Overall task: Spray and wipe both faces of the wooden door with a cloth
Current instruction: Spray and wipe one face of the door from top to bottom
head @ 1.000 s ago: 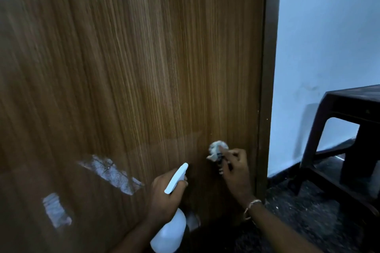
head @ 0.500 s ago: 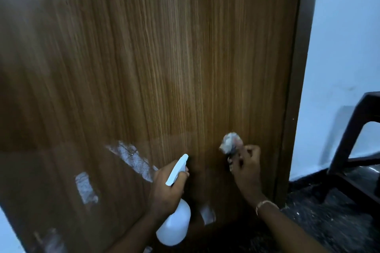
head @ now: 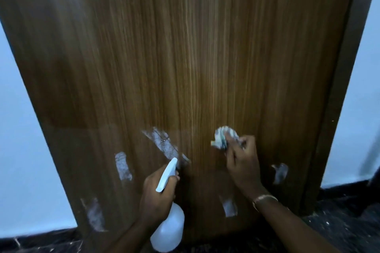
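Note:
The wooden door (head: 185, 57) fills the view, brown with vertical grain. Its lower part carries several whitish glossy patches (head: 164, 144). My left hand (head: 158, 197) grips the neck of a white spray bottle (head: 168, 230), whose nozzle (head: 167, 173) points up at the door. My right hand (head: 242, 162) holds a crumpled pale cloth (head: 223, 135) and presses it on the door low and right of centre. A thin bracelet (head: 264, 199) circles that wrist.
The dark door frame (head: 337, 109) runs down the right side. Pale walls (head: 24, 150) stand on both sides of the door. A dark speckled floor (head: 339, 222) lies below.
The view has swung left, so the dark stool at the right has left the frame and the door's left edge shows. Both hands keep their grips, the cloth staying on the lower door.

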